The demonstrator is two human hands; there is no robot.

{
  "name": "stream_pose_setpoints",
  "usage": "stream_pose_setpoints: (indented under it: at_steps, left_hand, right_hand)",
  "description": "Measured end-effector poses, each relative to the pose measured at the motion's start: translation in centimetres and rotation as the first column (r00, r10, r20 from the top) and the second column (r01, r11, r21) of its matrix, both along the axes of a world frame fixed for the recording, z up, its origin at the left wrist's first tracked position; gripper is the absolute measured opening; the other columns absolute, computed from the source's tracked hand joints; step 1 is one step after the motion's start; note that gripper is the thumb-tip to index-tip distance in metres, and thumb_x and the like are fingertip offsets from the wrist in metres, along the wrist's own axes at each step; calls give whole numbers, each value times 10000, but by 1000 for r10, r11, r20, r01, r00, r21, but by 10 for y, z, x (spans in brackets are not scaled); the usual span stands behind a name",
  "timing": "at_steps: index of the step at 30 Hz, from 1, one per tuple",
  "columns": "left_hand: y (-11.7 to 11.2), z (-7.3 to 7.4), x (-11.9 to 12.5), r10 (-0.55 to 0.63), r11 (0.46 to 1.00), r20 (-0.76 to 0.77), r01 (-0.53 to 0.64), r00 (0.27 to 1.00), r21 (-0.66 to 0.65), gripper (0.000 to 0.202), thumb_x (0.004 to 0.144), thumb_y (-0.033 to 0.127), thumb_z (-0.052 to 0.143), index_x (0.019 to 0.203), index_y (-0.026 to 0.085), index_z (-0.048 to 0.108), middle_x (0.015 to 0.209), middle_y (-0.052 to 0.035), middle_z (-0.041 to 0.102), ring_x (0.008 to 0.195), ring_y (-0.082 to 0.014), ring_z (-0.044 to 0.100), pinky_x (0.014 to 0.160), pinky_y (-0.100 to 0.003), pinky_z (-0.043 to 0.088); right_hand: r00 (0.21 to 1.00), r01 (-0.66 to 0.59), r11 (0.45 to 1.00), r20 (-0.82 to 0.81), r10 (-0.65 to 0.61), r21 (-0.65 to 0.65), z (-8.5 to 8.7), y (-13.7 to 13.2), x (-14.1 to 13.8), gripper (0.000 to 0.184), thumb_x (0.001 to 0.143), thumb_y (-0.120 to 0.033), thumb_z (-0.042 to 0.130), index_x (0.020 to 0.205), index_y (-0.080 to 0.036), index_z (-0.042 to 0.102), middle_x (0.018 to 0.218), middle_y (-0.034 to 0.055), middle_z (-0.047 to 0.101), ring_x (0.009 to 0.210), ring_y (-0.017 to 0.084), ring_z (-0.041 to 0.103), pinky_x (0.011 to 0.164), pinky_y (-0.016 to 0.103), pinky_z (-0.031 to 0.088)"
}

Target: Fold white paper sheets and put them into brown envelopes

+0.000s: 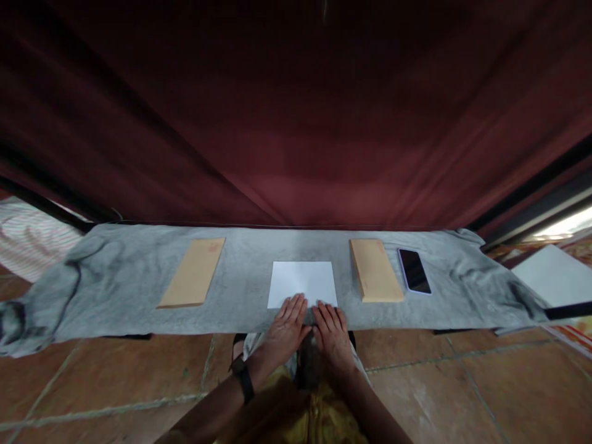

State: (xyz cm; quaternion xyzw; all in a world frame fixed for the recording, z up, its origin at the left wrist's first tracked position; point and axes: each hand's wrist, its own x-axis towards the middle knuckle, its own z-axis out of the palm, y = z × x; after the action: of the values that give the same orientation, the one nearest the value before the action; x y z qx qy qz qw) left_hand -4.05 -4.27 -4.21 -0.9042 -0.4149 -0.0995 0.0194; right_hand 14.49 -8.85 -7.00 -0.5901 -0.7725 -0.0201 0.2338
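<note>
A white sheet of paper [303, 280] lies in the middle of a grey cloth [115, 290] spread on the floor. My left hand [287, 327] and my right hand [332, 330] lie flat side by side at the sheet's near edge, fingers stretched out, fingertips resting on the paper. Neither hand holds anything. A dark watch band circles my left wrist. A brown envelope [194, 272] lies to the left of the sheet. A thicker stack of brown envelopes [375, 270] lies to the right.
A black phone [414, 271] lies screen up beside the right stack. A dark red curtain [296, 123] hangs behind the cloth. A white board [552, 274] sits at the far right. Terracotta floor tiles [462, 388] surround my knees.
</note>
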Motion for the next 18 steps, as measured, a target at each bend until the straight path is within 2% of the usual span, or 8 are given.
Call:
stream_pose_setpoints:
  at_steps: [5,8,11,15,18]
  left_hand:
    - [-23,8,-5,-16,999,-19,15,1000,-40,585,1013,377,431,1521,93,378,1585,-190,412,1501,-282,340,1216,-502,316]
    - [-17,16,-7,6,996,12,-5,1000,-85,486,1020,292,400,1476,137,464,1540,-150,493,1459,-244,421,1214,-462,325]
    - [18,30,-9,94,990,106,-82,990,-115,457,1021,216,349,1445,158,512,1492,-124,555,1418,-214,470,1192,-421,362]
    - [94,47,-2,235,948,147,-193,961,-252,498,984,190,392,1469,113,478,1485,-167,548,1389,-238,493,1168,-434,381]
    - [141,50,12,221,934,130,-171,966,-315,460,953,212,481,1401,147,558,1429,-140,602,1319,-236,548,1140,-396,397]
  right_hand:
    - [1000,-13,1000,13,13,-22,0,-1,1,473,1023,-250,422,1490,-202,484,1545,75,496,1439,249,408,1212,493,267]
    - [1000,-11,999,16,12,-38,0,-1,2,475,1023,-242,413,1490,-198,485,1543,76,499,1442,246,404,1213,490,266]
    - [1000,-12,999,12,12,-30,-3,-1,2,478,1022,-225,405,1494,-198,477,1528,87,515,1442,245,405,1211,499,273]
    - [999,-30,1000,-27,30,8,-6,-5,7,518,1020,-195,387,1538,-195,397,1547,109,481,1458,253,379,1182,520,332]
    - [997,-30,999,-65,31,11,-5,-14,11,594,997,-150,373,1584,-212,303,1575,113,435,1472,264,356,1155,526,381]
